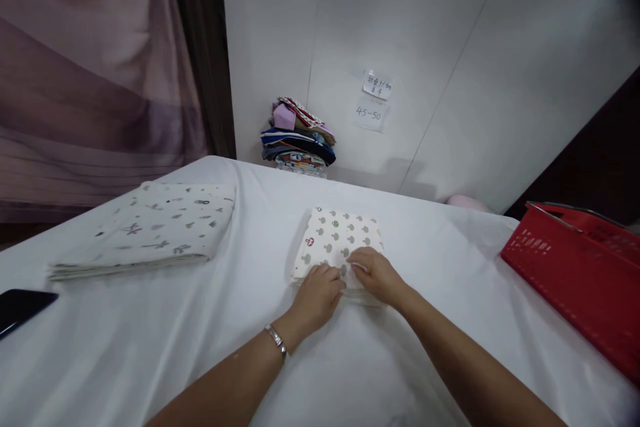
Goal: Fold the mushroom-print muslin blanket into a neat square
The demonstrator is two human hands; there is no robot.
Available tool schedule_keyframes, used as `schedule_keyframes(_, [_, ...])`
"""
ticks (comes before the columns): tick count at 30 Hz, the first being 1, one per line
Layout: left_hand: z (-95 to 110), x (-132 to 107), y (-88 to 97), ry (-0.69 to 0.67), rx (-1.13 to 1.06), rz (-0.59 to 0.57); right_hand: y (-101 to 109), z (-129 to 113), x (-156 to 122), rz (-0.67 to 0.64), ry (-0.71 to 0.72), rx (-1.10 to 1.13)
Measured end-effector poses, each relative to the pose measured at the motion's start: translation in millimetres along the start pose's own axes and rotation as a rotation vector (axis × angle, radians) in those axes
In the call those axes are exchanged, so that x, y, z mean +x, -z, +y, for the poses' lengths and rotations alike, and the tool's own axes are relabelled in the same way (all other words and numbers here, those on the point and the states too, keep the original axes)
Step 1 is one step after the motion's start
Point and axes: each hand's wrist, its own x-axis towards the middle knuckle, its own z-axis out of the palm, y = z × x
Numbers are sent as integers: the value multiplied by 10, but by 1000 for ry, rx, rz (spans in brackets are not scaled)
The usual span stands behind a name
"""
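Observation:
A small folded cream cloth (339,237) printed with grey mushroom shapes lies in the middle of the white table (150,340). Both hands rest on its near edge. My left hand (318,295), with a silver bracelet at the wrist, has its fingers curled onto the cloth's near left corner. My right hand (376,273) lies beside it, fingers bent and pressing on the near edge of the same cloth. The fingertips of the two hands almost touch.
A larger folded patterned cloth (150,227) lies at the left. A black phone (20,307) sits at the left edge. A red plastic basket (580,273) stands at the right. A stack of folded clothes (299,137) sits against the white wall under paper notes (376,87).

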Motion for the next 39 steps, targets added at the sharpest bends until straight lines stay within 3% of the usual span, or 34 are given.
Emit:
schedule_keyframes(3, [-5,-4,-1,11,-20,-1,-3,286,337,9,-46,-137])
schedule_keyframes(5, [-7,-9,-6,23,-36,-2,-60,515,488,-36,-153,-288])
schedule_keyframes(8, [-5,-18,-23,50,-63,-2,-189,806,544,-153,-320,-432])
schedule_keyframes(11, [1,-25,-41,78,-84,-5,-263,935,500,-207,-347,-468])
schedule_keyframes(14, [6,-31,-49,94,-94,-14,-234,883,551,-219,-345,-484])
schedule_keyframes(18, [9,-37,-47,106,-85,-24,-253,634,904,-235,-267,-432])
schedule_keyframes(23, [13,-32,-65,121,-67,-36,-642,378,1406,-316,-89,-287])
schedule_keyframes(28, [11,-27,-103,148,-70,-51,-949,383,1493,-289,-89,-312])
schedule_keyframes(33, [19,-27,-87,178,-99,-59,-949,402,1461,-297,-102,-313])
schedule_keyframes(39, [29,-21,-51,194,-120,-53,-763,456,1563,-405,-148,-203])
